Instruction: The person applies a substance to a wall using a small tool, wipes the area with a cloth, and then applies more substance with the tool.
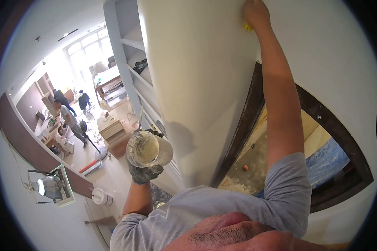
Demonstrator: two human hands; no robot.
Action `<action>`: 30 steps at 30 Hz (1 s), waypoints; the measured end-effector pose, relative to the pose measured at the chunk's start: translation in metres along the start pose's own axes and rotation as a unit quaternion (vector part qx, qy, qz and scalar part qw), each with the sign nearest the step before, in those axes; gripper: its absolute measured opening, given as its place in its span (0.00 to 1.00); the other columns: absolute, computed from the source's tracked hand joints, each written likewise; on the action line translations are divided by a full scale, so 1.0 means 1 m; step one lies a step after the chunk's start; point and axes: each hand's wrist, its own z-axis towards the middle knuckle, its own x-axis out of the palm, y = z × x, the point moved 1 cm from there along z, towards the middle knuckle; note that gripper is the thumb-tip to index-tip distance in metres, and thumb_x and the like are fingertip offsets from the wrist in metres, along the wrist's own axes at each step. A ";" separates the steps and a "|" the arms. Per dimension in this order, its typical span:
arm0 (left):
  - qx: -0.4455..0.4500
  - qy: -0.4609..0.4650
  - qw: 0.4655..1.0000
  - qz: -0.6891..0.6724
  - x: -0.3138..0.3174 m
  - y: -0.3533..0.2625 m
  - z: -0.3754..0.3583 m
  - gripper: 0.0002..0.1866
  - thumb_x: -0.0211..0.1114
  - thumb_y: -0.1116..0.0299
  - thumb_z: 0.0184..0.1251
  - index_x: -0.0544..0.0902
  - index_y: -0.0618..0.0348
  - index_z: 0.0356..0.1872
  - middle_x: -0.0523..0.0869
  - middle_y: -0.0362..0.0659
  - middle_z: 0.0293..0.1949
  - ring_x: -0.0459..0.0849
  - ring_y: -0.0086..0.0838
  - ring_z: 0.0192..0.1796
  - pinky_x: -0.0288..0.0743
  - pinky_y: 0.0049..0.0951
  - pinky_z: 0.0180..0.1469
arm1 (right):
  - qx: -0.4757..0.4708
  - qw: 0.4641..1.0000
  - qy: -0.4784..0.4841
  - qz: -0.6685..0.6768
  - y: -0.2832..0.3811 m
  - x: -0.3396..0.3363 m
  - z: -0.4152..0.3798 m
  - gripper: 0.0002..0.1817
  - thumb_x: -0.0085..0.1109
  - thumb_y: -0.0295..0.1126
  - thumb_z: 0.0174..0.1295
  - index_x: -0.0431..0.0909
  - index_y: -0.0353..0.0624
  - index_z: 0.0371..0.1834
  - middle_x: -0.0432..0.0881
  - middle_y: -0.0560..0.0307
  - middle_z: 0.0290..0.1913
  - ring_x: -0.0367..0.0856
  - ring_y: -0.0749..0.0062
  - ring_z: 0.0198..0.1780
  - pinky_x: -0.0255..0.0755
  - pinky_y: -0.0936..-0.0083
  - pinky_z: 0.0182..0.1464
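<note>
My left hand (144,171), in a dark grey glove, grips a translucent plastic tub (165,152) in front of my chest. Pale, putty-like paste (148,149) coats the tub's inside and bottom. A thin tool (141,118) sticks up just behind the tub's rim; whether my fingers hold it too is hidden. My bare right hand (256,14) is raised high against the cream wall (201,54), close to where it meets the white surface on the right. Its fingers are closed on a small yellow object (248,27), mostly covered, so its kind does not show.
A dark-framed opening (255,104) lies below my right arm. White shelving (134,44) stands left of the wall. On the left are a work lamp (50,187), a white bucket (101,196) and cabinets (111,127). Several people work farther back, one person (71,121) holding a long pole.
</note>
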 end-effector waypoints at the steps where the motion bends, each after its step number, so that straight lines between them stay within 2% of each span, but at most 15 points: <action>1: -0.003 -0.003 1.000 -0.013 0.001 -0.001 0.000 0.65 0.92 0.48 0.32 0.66 0.66 0.74 0.79 0.50 0.65 0.80 0.40 0.65 0.75 0.42 0.68 | -0.001 1.000 -0.006 0.008 0.003 0.001 -0.004 0.30 0.37 0.40 0.81 0.55 0.39 0.82 0.66 0.31 0.75 0.65 0.43 0.77 0.57 0.58 0.79; 3: -0.012 0.000 1.000 -0.026 0.000 0.002 0.000 0.64 0.93 0.50 0.32 0.66 0.66 0.73 0.79 0.50 0.65 0.80 0.40 0.65 0.75 0.43 0.67 | -0.003 1.000 -0.016 0.024 0.008 0.002 -0.012 0.30 0.35 0.42 0.82 0.54 0.38 0.82 0.65 0.32 0.76 0.64 0.43 0.77 0.57 0.58 0.79; 5: -0.001 0.043 0.999 0.009 0.000 0.001 0.005 0.48 0.80 0.55 0.54 0.66 0.61 0.74 0.79 0.50 0.65 0.80 0.39 0.65 0.74 0.46 0.69 | -0.011 1.000 -0.004 0.027 0.019 0.000 -0.022 0.31 0.33 0.44 0.83 0.54 0.37 0.82 0.65 0.32 0.76 0.64 0.43 0.77 0.58 0.57 0.79; 7: 0.004 0.066 0.998 0.006 0.001 0.001 0.007 0.41 0.75 0.57 0.63 0.66 0.58 0.74 0.79 0.50 0.65 0.80 0.40 0.65 0.73 0.48 0.71 | -0.017 1.000 -0.002 0.023 0.028 0.000 -0.031 0.33 0.31 0.47 0.83 0.54 0.36 0.82 0.65 0.32 0.75 0.65 0.42 0.76 0.58 0.57 0.79; 12: 0.017 0.067 0.998 0.002 0.008 -0.005 0.006 0.46 0.79 0.58 0.58 0.64 0.59 0.75 0.78 0.51 0.66 0.79 0.41 0.67 0.73 0.51 0.71 | -0.070 0.996 -0.060 -0.018 0.030 0.019 -0.032 0.34 0.30 0.49 0.83 0.54 0.35 0.81 0.69 0.29 0.70 0.70 0.41 0.72 0.63 0.57 0.75; 15: 0.001 -0.001 0.999 -0.049 0.009 0.002 0.001 0.64 0.92 0.50 0.35 0.65 0.67 0.74 0.79 0.52 0.65 0.80 0.41 0.65 0.74 0.44 0.68 | -0.109 0.994 -0.010 0.020 0.052 -0.001 -0.053 0.35 0.32 0.50 0.82 0.53 0.35 0.82 0.73 0.29 0.66 0.75 0.41 0.66 0.67 0.56 0.71; 18: -0.009 -0.001 0.999 -0.037 0.008 0.006 0.001 0.64 0.92 0.49 0.35 0.65 0.67 0.75 0.79 0.53 0.65 0.80 0.40 0.65 0.75 0.43 0.67 | -0.151 0.987 0.053 -0.013 0.066 -0.007 -0.062 0.36 0.33 0.51 0.82 0.53 0.33 0.81 0.75 0.31 0.61 0.78 0.42 0.61 0.70 0.55 0.68; 21: -0.008 0.009 0.998 -0.056 0.015 -0.002 0.004 0.63 0.91 0.49 0.36 0.65 0.67 0.74 0.79 0.53 0.65 0.80 0.41 0.64 0.76 0.43 0.66 | -0.162 0.985 -0.026 0.060 0.050 0.008 -0.060 0.40 0.36 0.55 0.80 0.51 0.32 0.82 0.73 0.28 0.66 0.75 0.40 0.66 0.67 0.55 0.71; 24: 0.028 0.048 0.998 -0.004 0.019 -0.017 0.007 0.46 0.82 0.60 0.54 0.68 0.60 0.73 0.79 0.48 0.65 0.80 0.38 0.65 0.74 0.45 0.69 | -0.025 0.994 -0.081 0.062 0.024 0.014 -0.037 0.44 0.38 0.60 0.78 0.48 0.32 0.82 0.67 0.26 0.72 0.69 0.38 0.73 0.64 0.55 0.74; 26: 0.039 0.050 0.998 0.007 0.018 -0.020 0.008 0.46 0.82 0.60 0.53 0.68 0.60 0.73 0.80 0.47 0.65 0.81 0.36 0.65 0.75 0.43 0.68 | -0.017 0.998 -0.048 0.032 0.014 0.010 -0.027 0.46 0.38 0.62 0.77 0.48 0.33 0.83 0.64 0.25 0.75 0.66 0.37 0.75 0.62 0.54 0.76; 28: 0.033 0.031 0.999 0.024 0.013 -0.016 0.006 0.51 0.85 0.56 0.48 0.68 0.62 0.73 0.80 0.48 0.64 0.81 0.37 0.65 0.75 0.42 0.68 | -0.015 0.999 -0.030 0.009 0.017 0.009 -0.026 0.47 0.38 0.64 0.77 0.48 0.35 0.83 0.62 0.24 0.76 0.65 0.37 0.76 0.61 0.54 0.77; 30: 0.007 -0.007 0.999 0.048 0.000 -0.002 -0.003 0.61 0.91 0.49 0.38 0.66 0.65 0.74 0.79 0.50 0.65 0.80 0.39 0.65 0.76 0.42 0.67 | -0.015 0.999 -0.028 -0.009 0.029 0.007 -0.034 0.46 0.38 0.64 0.76 0.50 0.36 0.83 0.63 0.24 0.75 0.65 0.37 0.76 0.61 0.54 0.76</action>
